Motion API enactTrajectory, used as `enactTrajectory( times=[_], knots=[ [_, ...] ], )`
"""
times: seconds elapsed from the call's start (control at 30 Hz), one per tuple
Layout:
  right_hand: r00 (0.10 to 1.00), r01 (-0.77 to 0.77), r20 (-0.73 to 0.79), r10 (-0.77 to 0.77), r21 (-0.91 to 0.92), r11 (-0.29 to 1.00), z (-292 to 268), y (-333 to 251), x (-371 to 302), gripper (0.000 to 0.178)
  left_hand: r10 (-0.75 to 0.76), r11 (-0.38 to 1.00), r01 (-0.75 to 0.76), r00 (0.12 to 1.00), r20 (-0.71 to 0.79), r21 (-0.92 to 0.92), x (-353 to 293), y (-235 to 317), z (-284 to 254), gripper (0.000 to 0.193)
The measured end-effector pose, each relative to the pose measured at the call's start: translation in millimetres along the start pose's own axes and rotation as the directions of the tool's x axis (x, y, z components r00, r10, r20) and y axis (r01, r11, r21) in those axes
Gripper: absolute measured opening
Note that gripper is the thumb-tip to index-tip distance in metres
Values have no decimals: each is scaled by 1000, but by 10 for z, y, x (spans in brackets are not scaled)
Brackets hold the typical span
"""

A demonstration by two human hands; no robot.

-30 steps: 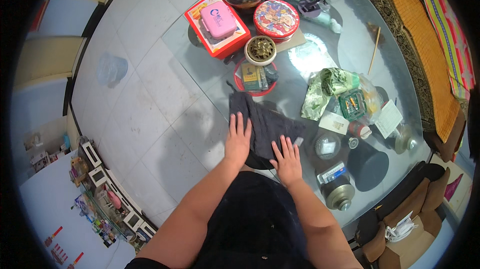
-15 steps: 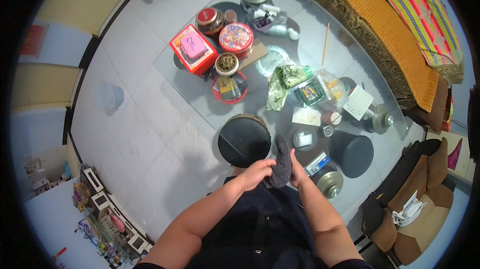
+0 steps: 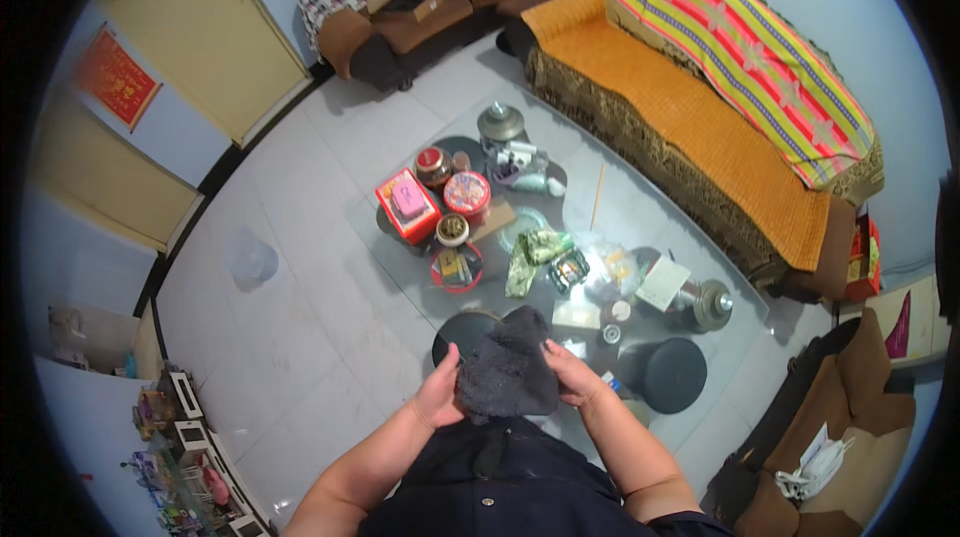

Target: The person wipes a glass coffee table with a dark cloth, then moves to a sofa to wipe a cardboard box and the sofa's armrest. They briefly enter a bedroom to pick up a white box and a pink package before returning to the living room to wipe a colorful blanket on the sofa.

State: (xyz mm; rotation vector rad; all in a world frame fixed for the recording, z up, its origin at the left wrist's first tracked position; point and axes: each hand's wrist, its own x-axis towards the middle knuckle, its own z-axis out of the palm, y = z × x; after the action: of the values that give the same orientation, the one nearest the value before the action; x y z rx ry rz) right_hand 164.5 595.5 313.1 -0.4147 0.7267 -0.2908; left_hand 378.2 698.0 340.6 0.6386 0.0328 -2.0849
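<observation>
A dark grey, fuzzy piece of cloth [image 3: 508, 367], soft and roughly square, is held up in front of my body with its broad face showing. I cannot make out whether it is a hat or a folded cloth. My left hand [image 3: 438, 392] grips its left edge, thumb pointing up and the fingers partly behind it. On the opposite edge my right hand [image 3: 574, 375] has hold of it, with the thumb on the near side. Beyond the cloth, partly covered by it, is a round black stool [image 3: 452, 339].
A glass coffee table [image 3: 410, 282] ahead carries a red box [image 3: 408, 222], a round tin [image 3: 466, 194], a green plastic bag [image 3: 535, 257] and a notepad [image 3: 664, 284]. Another black stool [image 3: 675, 376] stands right. A long sofa [image 3: 690, 127] lies beyond; a bin [image 3: 252, 259] stands left.
The cloth has turned from edge-on to broad side and been spread wider. My left hand has moved left, away from my right. The view has tilted up, showing more of the room.
</observation>
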Motion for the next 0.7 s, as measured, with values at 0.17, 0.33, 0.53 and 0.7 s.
enactTrajectory(
  times=[0.17,0.33,0.53,0.7],
  knots=[
    [912,385,187,-366,-698,603,550,-253,-94,36,160,986,-161,986,-37,-44,27,-179,223,59],
    [654,465,106,-749,-837,287,859,-567,-338,40,347,934,-356,925,-157,-37,-52,-89,411,44],
    [471,701,641,-606,-689,-184,1413,-338,-734,35,593,805,-594,802,-66,9,-51,35,491,40],
    [449,542,701,-554,-707,-455,1608,-127,-625,33,594,761,-618,786,-171,-197,74,-208,438,39]
  ],
)
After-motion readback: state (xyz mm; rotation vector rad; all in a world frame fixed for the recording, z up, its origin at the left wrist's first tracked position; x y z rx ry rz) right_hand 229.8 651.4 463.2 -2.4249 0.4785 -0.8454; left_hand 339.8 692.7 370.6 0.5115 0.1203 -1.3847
